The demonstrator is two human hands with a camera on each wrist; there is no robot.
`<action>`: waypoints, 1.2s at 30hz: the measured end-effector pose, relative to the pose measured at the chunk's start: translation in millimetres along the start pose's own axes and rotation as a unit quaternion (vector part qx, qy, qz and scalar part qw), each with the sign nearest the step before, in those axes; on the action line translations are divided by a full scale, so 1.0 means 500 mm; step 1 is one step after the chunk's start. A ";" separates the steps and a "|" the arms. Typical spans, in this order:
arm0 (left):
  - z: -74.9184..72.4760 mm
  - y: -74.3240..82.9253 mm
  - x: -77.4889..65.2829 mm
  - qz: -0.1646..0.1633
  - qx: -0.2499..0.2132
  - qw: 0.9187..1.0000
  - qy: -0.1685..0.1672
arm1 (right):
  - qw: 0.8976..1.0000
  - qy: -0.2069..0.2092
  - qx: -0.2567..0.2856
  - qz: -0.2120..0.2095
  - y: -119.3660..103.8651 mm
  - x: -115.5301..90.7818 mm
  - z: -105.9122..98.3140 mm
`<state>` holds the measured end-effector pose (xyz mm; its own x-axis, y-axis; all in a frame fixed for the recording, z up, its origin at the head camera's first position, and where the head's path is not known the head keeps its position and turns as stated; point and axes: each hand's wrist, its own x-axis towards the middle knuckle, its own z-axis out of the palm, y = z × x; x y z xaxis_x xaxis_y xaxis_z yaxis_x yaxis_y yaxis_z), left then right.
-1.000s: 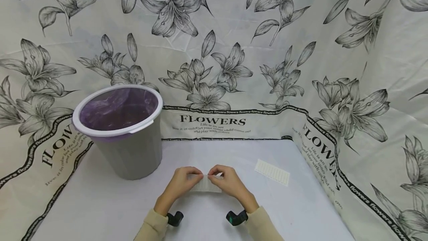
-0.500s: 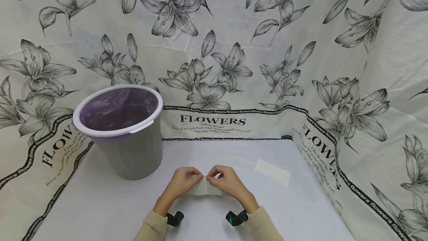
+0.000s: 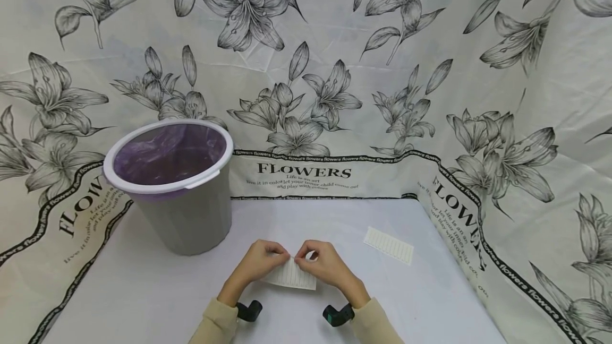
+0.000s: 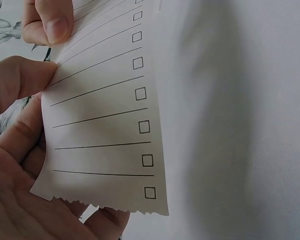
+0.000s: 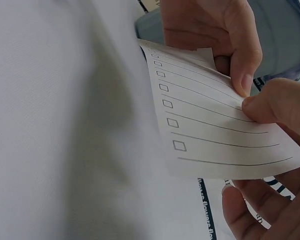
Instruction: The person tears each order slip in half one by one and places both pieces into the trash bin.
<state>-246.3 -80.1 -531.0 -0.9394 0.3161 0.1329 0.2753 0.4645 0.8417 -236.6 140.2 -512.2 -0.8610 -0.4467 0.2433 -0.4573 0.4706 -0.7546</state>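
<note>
Both the left hand (image 3: 263, 260) and the right hand (image 3: 326, 263), we find, are nearly closed, pinching the far edge of a ruled checkbox sheet (image 3: 289, 277) side by side. Since a second ago, the sheet, between the hands, reaches lower and shows more face; we judge this a change of tilt, with no split visible between the pinches. One further sheet (image 3: 389, 246) lies beyond the right hand; a bag-lined bin (image 3: 191, 224) stands beyond the left.

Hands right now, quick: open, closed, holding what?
Left hand: closed, pinching the lined paper by its edge.
Right hand: closed, pinching the same edge.
</note>
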 end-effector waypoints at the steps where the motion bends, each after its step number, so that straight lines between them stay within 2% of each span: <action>1: 0.000 -0.001 0.000 -0.002 0.000 1.000 -0.001 | 1.000 -0.001 0.003 -0.002 0.001 0.000 0.001; 8: -0.002 -0.002 0.000 -0.003 0.003 1.000 -0.005 | 1.000 0.004 0.000 -0.018 0.002 -0.001 0.009; 15: 0.000 0.001 0.002 -0.018 0.000 1.000 -0.001 | 0.999 0.009 -0.007 -0.033 -0.001 0.001 0.011; 24: 0.004 0.006 0.001 -0.031 -0.009 0.999 0.004 | 0.999 0.016 -0.013 -0.026 -0.004 -0.001 0.012; 30: 0.001 0.009 0.002 -0.043 -0.026 0.999 0.017 | 0.999 0.022 0.000 -0.042 -0.004 0.000 0.011; 36: -0.011 0.004 -0.003 -0.037 -0.041 0.998 0.002 | 0.999 0.034 0.004 -0.027 0.001 0.000 0.009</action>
<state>-245.6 -84.5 -526.7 -0.9573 0.2800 0.0716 0.1885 0.4172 0.8891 -236.0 136.9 -515.3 -0.8480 -0.4191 0.3243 -0.5024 0.4411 -0.7436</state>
